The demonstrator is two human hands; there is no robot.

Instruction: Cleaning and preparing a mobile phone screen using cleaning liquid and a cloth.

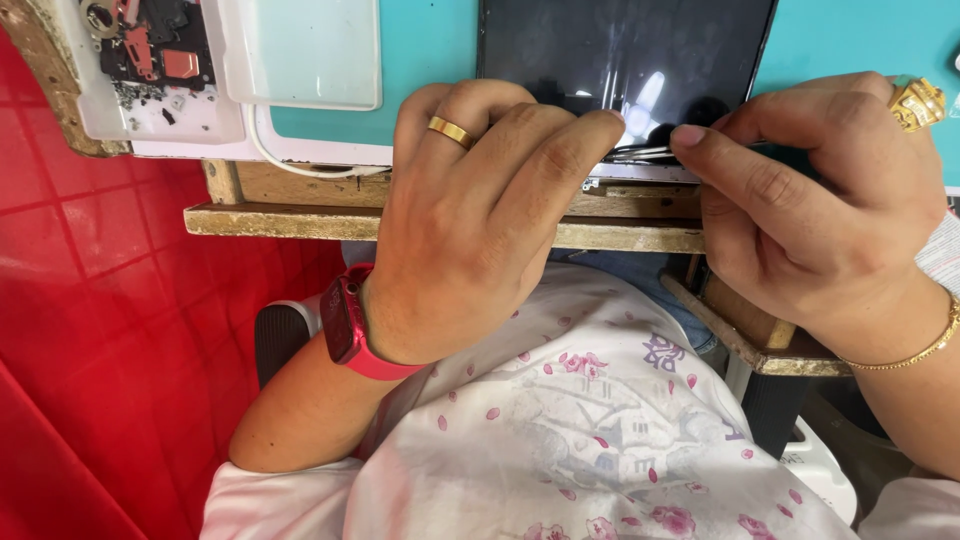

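A dark glossy tablet screen (625, 45) lies face up on a turquoise mat (430, 40) at the near edge of a wooden workbench. My left hand (480, 220), with a gold ring and a red wristwatch, rests curled on the tablet's near edge, its fingertips pressing at the rim. My right hand (810, 210), wearing a gold ring and a thin gold bracelet, pinches thin metal tweezers (645, 152) whose tips lie along the same edge, right by the left fingertips. Part of the edge is hidden under both hands.
A white tray (150, 110) with small red and black phone parts and screws sits at the back left, next to a clear plastic lid (300, 50). The worn wooden bench edge (290, 220) runs below. Red tiled floor (110, 300) lies to the left; my lap is under the bench.
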